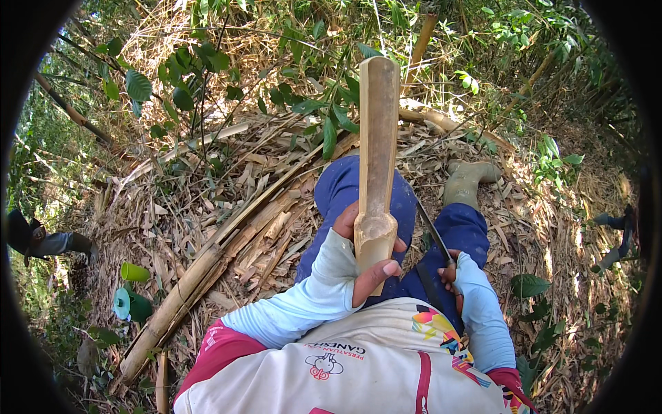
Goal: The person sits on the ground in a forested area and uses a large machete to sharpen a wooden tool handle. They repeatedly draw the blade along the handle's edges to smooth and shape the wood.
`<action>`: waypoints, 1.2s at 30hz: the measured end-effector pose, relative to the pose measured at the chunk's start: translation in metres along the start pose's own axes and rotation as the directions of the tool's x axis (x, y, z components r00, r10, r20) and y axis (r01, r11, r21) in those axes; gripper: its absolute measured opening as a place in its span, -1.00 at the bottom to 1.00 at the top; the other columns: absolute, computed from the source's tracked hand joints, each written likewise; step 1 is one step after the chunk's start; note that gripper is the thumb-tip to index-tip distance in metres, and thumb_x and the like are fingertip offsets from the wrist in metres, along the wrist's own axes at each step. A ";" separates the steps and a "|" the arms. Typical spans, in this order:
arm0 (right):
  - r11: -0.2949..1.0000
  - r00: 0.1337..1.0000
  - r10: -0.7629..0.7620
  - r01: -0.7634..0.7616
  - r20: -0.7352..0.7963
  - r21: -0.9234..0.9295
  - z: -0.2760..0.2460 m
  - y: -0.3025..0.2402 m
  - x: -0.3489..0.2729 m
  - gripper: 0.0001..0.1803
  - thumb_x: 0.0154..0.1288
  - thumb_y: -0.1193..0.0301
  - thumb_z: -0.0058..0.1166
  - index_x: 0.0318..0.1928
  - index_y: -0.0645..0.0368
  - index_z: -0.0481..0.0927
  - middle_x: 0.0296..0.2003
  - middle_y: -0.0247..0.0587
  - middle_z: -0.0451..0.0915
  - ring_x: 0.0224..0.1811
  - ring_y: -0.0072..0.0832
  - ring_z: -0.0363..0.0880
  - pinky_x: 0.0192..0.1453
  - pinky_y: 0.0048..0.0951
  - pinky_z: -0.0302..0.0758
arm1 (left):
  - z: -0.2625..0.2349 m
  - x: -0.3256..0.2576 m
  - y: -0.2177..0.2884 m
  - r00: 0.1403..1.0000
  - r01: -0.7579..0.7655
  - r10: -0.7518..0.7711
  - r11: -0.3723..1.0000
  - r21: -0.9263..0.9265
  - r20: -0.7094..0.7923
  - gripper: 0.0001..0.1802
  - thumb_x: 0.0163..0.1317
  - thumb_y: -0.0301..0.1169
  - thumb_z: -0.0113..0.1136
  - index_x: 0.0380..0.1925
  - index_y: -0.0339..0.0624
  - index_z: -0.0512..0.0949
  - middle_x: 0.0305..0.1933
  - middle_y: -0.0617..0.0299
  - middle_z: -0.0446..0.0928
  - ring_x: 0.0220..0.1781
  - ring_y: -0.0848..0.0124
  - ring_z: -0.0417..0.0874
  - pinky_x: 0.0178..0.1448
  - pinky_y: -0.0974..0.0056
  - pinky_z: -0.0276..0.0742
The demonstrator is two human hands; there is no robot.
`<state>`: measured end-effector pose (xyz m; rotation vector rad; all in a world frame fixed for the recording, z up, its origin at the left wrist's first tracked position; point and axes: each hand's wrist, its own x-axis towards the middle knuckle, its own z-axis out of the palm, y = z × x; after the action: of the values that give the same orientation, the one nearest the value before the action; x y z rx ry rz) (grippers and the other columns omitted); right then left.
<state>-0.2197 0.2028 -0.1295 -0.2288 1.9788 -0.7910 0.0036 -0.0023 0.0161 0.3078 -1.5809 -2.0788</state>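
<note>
A pale split length of bamboo [378,131], hollowed along its inner face and with a thick node low down, stands upright in front of my body. My left hand [348,252] is closed around its lower end, just under the node, with the thumb across the front. Down at my right thigh, my right hand [460,274] is closed on a long knife. The dark, narrow blade [434,231] points up and away to the left, apart from the bamboo. The knife's handle is mostly hidden in my fingers. Both hands wear light blue sleeves over the palms.
A long split bamboo pole [200,272] lies diagonally on my left, over dry leaves and shavings. Beside it are a green jug with a teal lid [123,303] and a lime-green cup [135,272]. A leafy sapling [200,76] stands ahead. Another person's leg [62,243] shows far left.
</note>
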 end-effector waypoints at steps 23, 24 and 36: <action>1.000 1.000 -0.005 0.005 0.004 0.010 0.000 -0.002 -0.002 -0.29 0.10 0.60 0.26 0.28 0.25 0.29 -0.54 -0.26 0.53 -0.63 -0.54 0.44 -0.57 -0.47 0.38 | -0.001 0.000 -0.002 1.000 -0.010 0.011 0.999 -0.032 0.016 -0.14 0.24 -0.41 0.28 0.40 -0.14 -0.05 -0.01 0.16 0.39 -0.01 0.44 0.52 0.01 0.30 0.56; 1.000 1.000 -0.006 0.006 0.004 0.010 0.000 -0.002 -0.002 -0.29 0.09 0.60 0.26 0.28 0.26 0.29 -0.54 -0.26 0.53 -0.63 -0.54 0.44 -0.57 -0.46 0.38 | -0.001 0.000 -0.002 1.000 0.010 -0.010 1.000 -0.029 0.014 -0.13 0.22 -0.42 0.29 0.40 -0.14 -0.05 -0.02 0.16 0.39 -0.01 0.44 0.52 0.00 0.31 0.56; 0.987 0.990 -0.129 0.134 -0.063 0.086 -0.005 0.008 -0.008 -0.38 0.17 0.50 0.22 0.21 0.21 0.26 -0.55 -0.25 0.51 -0.66 -0.53 0.42 -0.60 -0.46 0.37 | -0.019 0.006 0.020 0.974 0.222 -0.211 0.960 -0.171 0.081 -0.14 0.08 -0.60 0.23 0.32 -0.14 -0.04 -0.34 0.16 0.38 -0.55 0.41 0.54 -0.41 0.28 0.59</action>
<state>-0.2181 0.2148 -0.1275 -0.2885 1.9912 -0.9793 0.0129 -0.0252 0.0302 0.3701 -1.4358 -2.4013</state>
